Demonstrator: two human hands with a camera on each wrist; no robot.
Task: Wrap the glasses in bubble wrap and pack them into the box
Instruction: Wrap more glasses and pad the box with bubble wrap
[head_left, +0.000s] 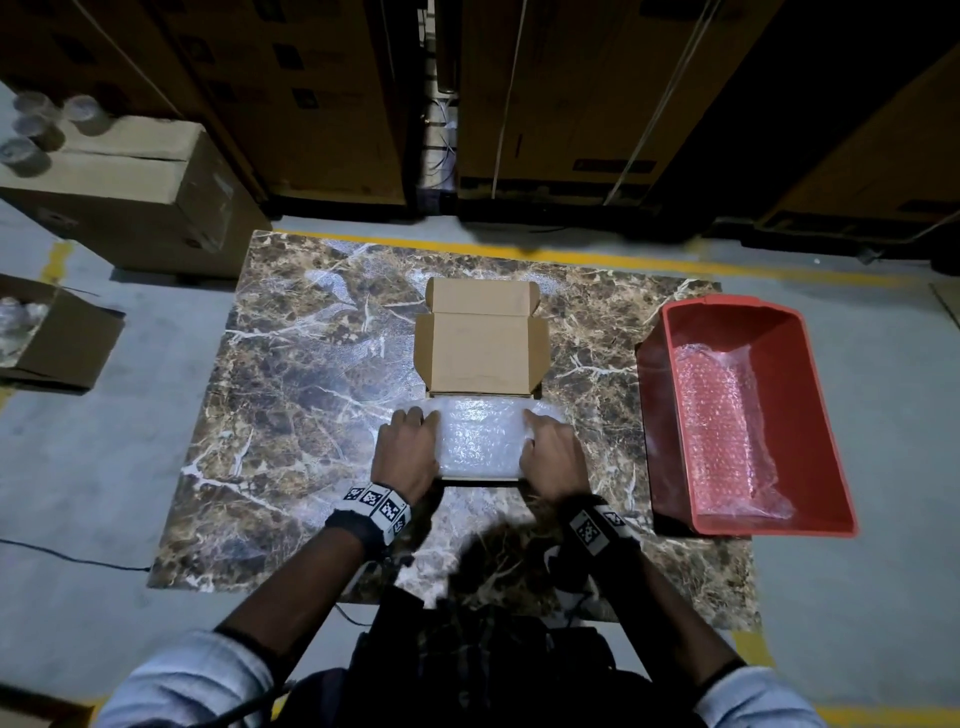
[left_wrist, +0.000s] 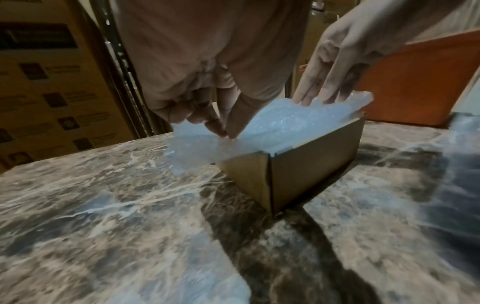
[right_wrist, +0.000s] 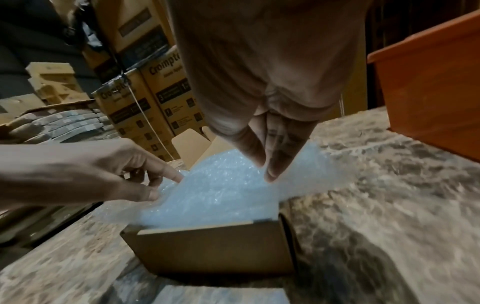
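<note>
A small cardboard box (head_left: 483, 353) stands open mid-table with its lid flap raised at the far side. A sheet of bubble wrap (head_left: 480, 439) covers its opening and spills over the left and right walls. My left hand (head_left: 408, 447) pinches the sheet's left edge (left_wrist: 197, 142) between thumb and fingers (left_wrist: 223, 131). My right hand (head_left: 550, 452) presses straight fingers (right_wrist: 270, 170) down into the wrap (right_wrist: 221, 195) at the right side. The box's brown front wall (right_wrist: 215, 246) shows below. Whatever lies under the wrap is hidden.
A red plastic bin (head_left: 670, 415) at the table's right holds more bubble wrap (head_left: 722, 431). Clear glasses (head_left: 31, 130) stand on a large carton off the table's far left. An open carton (head_left: 62, 338) sits on the floor at left. Stacked cartons line the back.
</note>
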